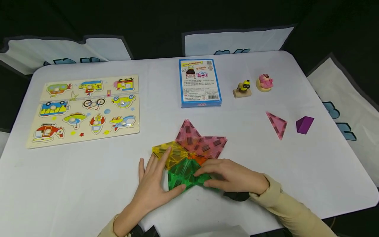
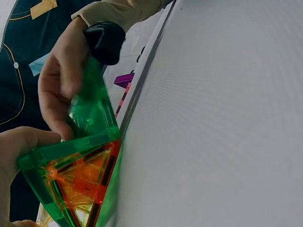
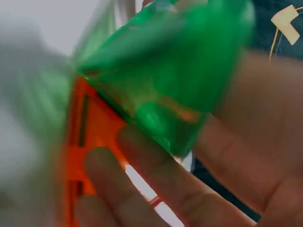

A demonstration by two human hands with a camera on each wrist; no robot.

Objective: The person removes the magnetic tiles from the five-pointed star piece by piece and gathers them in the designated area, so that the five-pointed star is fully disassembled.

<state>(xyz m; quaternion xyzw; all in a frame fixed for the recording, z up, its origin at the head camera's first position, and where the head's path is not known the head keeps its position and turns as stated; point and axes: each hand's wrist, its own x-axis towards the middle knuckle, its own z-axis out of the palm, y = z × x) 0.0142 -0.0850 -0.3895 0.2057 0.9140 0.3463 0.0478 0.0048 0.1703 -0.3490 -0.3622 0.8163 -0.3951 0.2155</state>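
Tiles (image 1: 189,148) sit mid-frame; my left hand (image 1: 152,179) presses flat, my right hand (image 1: 231,174) pinches a green tile (image 1: 183,174). I think a hard tug could break the flower.

Two hands, the left hand (image 1: 154,182) and the right hand (image 1: 229,176), share the tabletop (image 1: 266,164) with one cluster of coloured tiles (image 1: 189,151), one loose pink triangle tile (image 1: 277,124), one purple block (image 1: 305,124), two small figurines (image 1: 242,88) (image 1: 264,82), one blue box (image 1: 200,83) and one puzzle board (image 1: 84,110).
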